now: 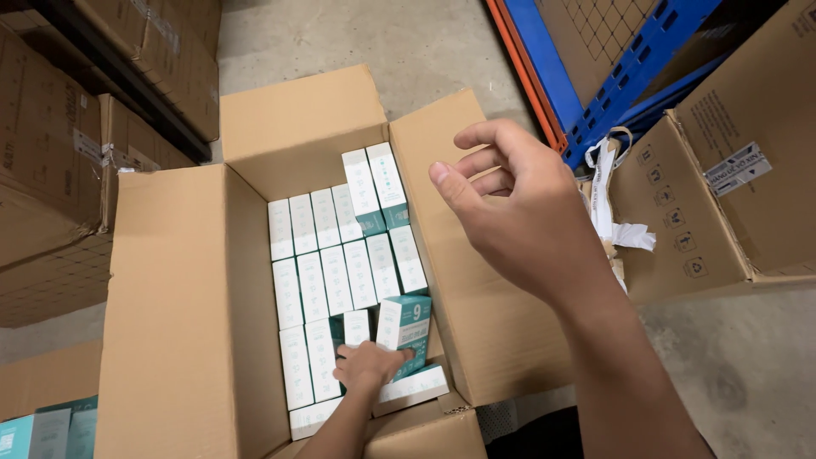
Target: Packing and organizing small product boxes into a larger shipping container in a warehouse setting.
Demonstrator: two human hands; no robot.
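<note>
While the left hand is reached down into the open carton, its fingers are closed on an upright teal-and-white box, long axis vertical, at the near right corner. The right hand is held empty above, fingers loosely curled, farther off.

My left hand is pressing on a small white-and-teal paperboard carton whose printed face is looking smooth with a faint sheen. The big open brown corrugated cardboard box around it is showing a matt, fibrous surface. The grey concrete floor is looking rough and mottled, and the blue painted metal rack beam is appearing smooth and slightly glossy.
</note>
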